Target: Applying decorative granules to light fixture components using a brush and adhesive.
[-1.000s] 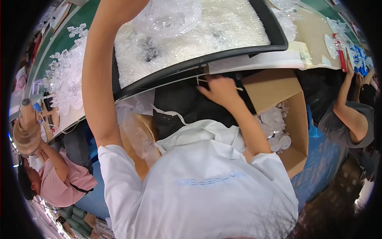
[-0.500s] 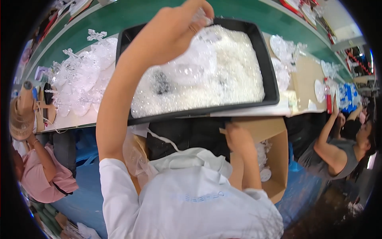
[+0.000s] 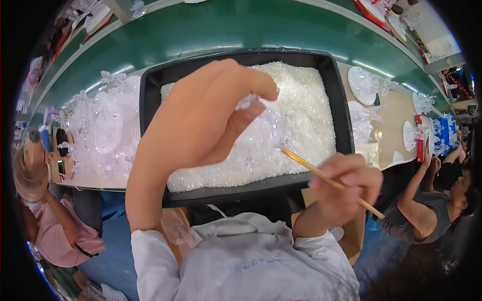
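Left fingers [image 3: 265, 88], barely apart, pinch clear ornament [image 3: 271, 124]; right fingers [image 3: 347, 164] enclose brush [image 3: 305, 163].

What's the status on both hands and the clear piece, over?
Left hand: pinching clear piece over black tray. Right hand: gripping thin brush, tip near piece, contact unclear. Left hand partly blocks view.
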{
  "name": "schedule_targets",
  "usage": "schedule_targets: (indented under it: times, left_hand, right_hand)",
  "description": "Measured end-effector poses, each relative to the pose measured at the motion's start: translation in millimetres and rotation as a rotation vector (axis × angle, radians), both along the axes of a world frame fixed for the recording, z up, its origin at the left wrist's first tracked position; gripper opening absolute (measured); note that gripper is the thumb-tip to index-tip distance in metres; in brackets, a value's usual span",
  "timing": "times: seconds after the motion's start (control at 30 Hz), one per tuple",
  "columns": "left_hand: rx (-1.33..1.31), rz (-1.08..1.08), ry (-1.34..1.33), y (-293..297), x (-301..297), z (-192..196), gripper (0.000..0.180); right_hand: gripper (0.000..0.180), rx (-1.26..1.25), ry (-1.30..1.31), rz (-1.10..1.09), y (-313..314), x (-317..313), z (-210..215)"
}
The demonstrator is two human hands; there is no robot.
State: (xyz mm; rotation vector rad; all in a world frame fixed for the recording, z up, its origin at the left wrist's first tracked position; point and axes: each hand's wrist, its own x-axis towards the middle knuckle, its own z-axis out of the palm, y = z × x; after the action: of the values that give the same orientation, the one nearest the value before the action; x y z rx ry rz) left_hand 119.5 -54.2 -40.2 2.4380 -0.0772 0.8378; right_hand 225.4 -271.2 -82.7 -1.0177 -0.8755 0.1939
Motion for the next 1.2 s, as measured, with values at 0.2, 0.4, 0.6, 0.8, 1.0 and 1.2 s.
schedule_targets:
  times: [0.2, 0.4, 0.6, 0.8, 1.0, 1.2]
  left_hand:
    - [-0.024, -0.049, -0.092, -1, 3, -4, 0.01]
    - [-0.032, -0.052, -0.062, -6, 3, 0, 0.007]
    - [-0.015, -0.099, -0.068, 0, 2, -2, 0.009]
    - [-0.03, -0.076, -0.067, 1, 0, -2, 0.015]
    - [-0.038, -0.098, -0.023, 0, 1, 0, 0.013]
    - [-0.078, -0.084, -0.055, -1, 0, -6, 0.011]
  right_hand:
    - [0.019, -0.13, -0.073, 0.059, 20, -13, -23]
    - [0.011, -0.138, -0.071, 0.012, 20, -11, -23]
    - [0.008, 0.034, -0.287, -0.143, 21, -8, -29]
    - [0.014, 0.031, -0.521, -0.138, 22, -4, -29]
    - [0.014, -0.018, -0.536, -0.123, 20, -2, -28]
    - [0.02, -0.056, -0.505, -0.105, 32, -3, -22]
